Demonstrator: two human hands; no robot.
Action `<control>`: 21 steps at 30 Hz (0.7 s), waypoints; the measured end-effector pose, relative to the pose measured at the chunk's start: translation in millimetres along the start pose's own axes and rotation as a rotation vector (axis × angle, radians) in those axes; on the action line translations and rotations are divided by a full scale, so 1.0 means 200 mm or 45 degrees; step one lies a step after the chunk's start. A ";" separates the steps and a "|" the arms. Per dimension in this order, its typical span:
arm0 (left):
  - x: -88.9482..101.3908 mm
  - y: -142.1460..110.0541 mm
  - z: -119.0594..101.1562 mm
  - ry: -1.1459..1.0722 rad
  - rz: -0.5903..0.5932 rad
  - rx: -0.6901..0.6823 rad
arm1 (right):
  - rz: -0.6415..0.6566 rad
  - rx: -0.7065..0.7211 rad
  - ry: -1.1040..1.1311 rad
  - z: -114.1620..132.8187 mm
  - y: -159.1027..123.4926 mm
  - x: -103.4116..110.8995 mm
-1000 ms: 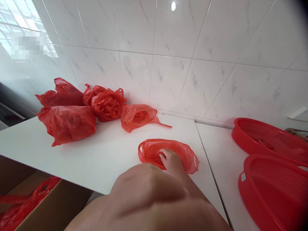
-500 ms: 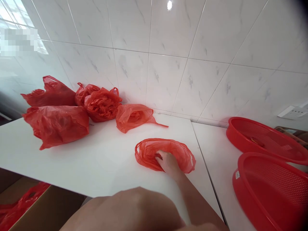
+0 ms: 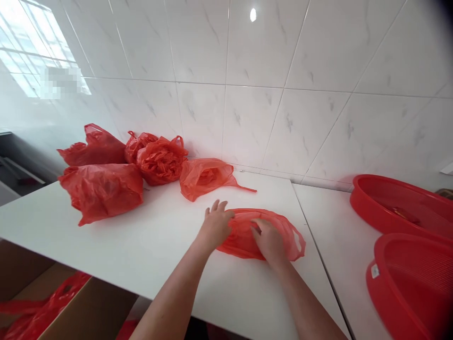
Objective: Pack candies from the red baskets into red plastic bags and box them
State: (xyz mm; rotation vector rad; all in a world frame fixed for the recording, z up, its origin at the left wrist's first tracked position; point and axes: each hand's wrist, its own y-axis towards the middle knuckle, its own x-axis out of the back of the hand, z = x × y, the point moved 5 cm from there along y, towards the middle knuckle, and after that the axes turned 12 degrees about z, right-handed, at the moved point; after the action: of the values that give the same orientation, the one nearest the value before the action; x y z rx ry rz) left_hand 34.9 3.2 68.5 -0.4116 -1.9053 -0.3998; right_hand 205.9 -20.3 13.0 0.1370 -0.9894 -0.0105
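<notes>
A thin red plastic bag (image 3: 244, 243) lies on the white table with its mouth spread wide and a loop handle showing on its right. At its left rim is my left hand (image 3: 216, 226), fingers spread and partly raised; its thumb side meets the plastic. My right hand (image 3: 269, 240) reaches over the near rim into the bag's mouth. Its fingers are curled, with a gap between finger and thumb and nothing visible in them. Just behind lies another open red bag (image 3: 205, 175), its handle trailing right.
Filled red bags (image 3: 106, 191) and crumpled red bags (image 3: 161, 160) stand at the back left by the tiled wall. Two red plastic baskets (image 3: 380, 283) are on the right, beyond a table seam. A cardboard box (image 3: 88, 307) with red bags sits below the front left edge.
My left hand has come forward from near the camera to the bag's left rim. My right hand stays in the bag's mouth. The view has shifted slightly left.
</notes>
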 end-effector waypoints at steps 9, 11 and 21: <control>-0.16 0.14 0.28 -0.642 -0.162 0.087 | 0.375 -0.244 -0.031 -0.13 0.04 -0.05; -0.21 0.15 0.29 -0.788 -0.197 0.086 | 0.436 -0.304 0.056 -0.14 0.03 -0.08; -0.28 0.20 0.40 -0.967 -0.214 0.084 | 0.483 -0.501 0.077 -0.22 0.06 -0.04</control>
State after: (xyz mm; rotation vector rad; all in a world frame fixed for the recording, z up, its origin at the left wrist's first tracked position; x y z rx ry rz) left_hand 6.5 69.5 -9.2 -0.3906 -2.6970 -0.3088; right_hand 236.7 -2.6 -15.7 -0.4098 -0.9228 0.1448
